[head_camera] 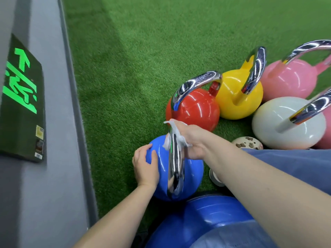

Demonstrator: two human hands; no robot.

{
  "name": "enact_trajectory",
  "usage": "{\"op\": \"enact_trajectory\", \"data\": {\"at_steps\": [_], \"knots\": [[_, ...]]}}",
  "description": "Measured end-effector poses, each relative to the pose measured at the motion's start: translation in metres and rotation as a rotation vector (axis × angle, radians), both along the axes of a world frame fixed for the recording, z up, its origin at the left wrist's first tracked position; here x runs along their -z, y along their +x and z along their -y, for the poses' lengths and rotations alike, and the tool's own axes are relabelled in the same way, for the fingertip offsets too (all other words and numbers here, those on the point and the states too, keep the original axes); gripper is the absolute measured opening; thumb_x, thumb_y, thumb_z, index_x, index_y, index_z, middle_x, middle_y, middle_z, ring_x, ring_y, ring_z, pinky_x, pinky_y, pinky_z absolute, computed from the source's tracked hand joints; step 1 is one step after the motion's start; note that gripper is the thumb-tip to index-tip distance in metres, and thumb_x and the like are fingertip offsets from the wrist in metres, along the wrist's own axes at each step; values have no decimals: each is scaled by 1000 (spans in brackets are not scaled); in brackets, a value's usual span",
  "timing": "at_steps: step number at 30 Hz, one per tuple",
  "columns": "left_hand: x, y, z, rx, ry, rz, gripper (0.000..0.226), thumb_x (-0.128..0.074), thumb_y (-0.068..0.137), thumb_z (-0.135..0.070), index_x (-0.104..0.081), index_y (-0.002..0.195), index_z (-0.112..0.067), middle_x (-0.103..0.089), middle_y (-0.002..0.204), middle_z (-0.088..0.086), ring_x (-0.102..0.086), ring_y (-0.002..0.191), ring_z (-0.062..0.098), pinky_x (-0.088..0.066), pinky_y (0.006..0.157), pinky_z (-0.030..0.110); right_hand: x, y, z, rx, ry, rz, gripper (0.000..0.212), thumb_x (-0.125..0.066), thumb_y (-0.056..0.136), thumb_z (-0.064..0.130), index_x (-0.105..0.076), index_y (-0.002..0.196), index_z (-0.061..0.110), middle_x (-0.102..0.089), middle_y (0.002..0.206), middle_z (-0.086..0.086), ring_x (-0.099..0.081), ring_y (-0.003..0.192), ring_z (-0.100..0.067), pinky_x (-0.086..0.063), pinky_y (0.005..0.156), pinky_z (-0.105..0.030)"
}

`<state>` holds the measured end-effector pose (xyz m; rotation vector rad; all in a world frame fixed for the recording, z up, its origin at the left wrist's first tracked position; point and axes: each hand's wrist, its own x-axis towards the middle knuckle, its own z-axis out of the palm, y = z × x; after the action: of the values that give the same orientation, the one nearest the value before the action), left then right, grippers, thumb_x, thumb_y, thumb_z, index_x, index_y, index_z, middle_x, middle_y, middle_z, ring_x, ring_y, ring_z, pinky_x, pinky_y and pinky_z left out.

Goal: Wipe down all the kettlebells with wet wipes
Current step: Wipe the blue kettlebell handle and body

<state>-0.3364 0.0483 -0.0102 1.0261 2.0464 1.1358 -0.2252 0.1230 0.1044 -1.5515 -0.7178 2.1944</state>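
Note:
A blue kettlebell (191,174) with a chrome handle (174,169) stands on the green turf in front of me. My left hand (146,167) rests on its left side, fingers curved over the ball. My right hand (189,142) grips the top of the handle through a white wet wipe (179,136). Behind it stand a red kettlebell (195,109), a yellow kettlebell (232,93), a pink kettlebell (290,79) and a white kettlebell (279,122), all with chrome handles.
A grey wall (44,185) with a green exit sign (21,97) runs along the left. A large blue ball (202,222) lies right below the kettlebell. A speckled shoe (248,142) and my blue trouser leg (295,165) are at right. Turf (143,42) stretches beyond.

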Motion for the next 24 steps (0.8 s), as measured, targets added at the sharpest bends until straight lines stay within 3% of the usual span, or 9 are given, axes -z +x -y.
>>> {"op": "enact_trajectory", "data": {"at_steps": [5, 9, 11, 13, 14, 17, 19, 22, 24], "knots": [[1, 0, 0, 3, -4, -37, 22, -56, 87, -4, -64, 107, -5, -57, 113, 12, -51, 109, 28, -34, 96, 26, 6, 12, 10, -29, 49, -13, 33, -43, 95, 46, -57, 92, 16, -58, 70, -12, -53, 61, -26, -47, 63, -34], [2, 1, -1, -7, -2, -24, 22, -55, 88, -4, -64, 108, -4, -57, 115, 13, -51, 110, 28, -32, 94, 22, 33, 22, 16, 242, 91, 414, 65, -49, 85, 60, -50, 126, 8, -58, 89, -10, -58, 83, -27, -52, 85, -41], [1, 1, -1, -6, 0, -25, 22, -55, 88, -4, -64, 107, -5, -57, 115, 13, -51, 110, 28, -32, 95, 23, 36, 28, 15, 334, 148, 388, 61, -52, 84, 57, -54, 123, 10, -62, 93, -12, -55, 74, -25, -51, 67, -31], [1, 1, -1, -8, -3, -25, 22, -55, 88, -5, -64, 107, -6, -57, 115, 12, -51, 111, 28, -32, 95, 23, 27, 31, 12, 333, 267, 339, 39, -53, 89, 47, -60, 105, 12, -63, 92, -13, -52, 64, -21, -40, 44, -19], [1, 1, -1, -7, -8, -24, 22, -55, 88, -6, -64, 108, -6, -57, 115, 12, -50, 111, 27, -32, 94, 23, 20, 32, 12, 304, 351, 316, 31, -53, 91, 41, -61, 97, 12, -63, 90, -13, -53, 64, -20, -38, 42, -18], [1, 1, 0, -3, -8, -23, 22, -55, 88, -6, -64, 108, -6, -57, 115, 12, -50, 111, 27, -33, 95, 24, 9, 26, 20, 158, 660, 313, 19, -53, 92, 25, -68, 97, 15, -66, 97, 1, -59, 86, -11, -47, 70, -20], [2, 0, 0, -1, 0, -31, 22, -55, 88, -6, -64, 108, -6, -57, 115, 12, -50, 111, 27, -34, 96, 26, 17, 20, 32, 12, 839, 330, 24, -48, 95, 20, -67, 111, 18, -58, 115, 14, -51, 112, 1, -35, 96, -13], [2, 0, 0, 0, 11, -20, 22, -54, 88, -7, -64, 109, -7, -56, 115, 11, -50, 111, 27, -35, 96, 28, 28, 14, 34, -39, 891, 316, 31, -38, 100, 21, -55, 126, 23, -44, 125, 21, -35, 119, 11, -18, 97, 2], [4, 0, 0, -3, 14, -24, 23, -54, 89, -12, -64, 108, -6, -56, 114, 11, -50, 110, 26, -34, 94, 25, 29, 14, 20, -59, 821, 301, 27, -34, 101, 22, -56, 115, 27, -52, 113, 18, -44, 106, 6, -28, 92, -4]]}}
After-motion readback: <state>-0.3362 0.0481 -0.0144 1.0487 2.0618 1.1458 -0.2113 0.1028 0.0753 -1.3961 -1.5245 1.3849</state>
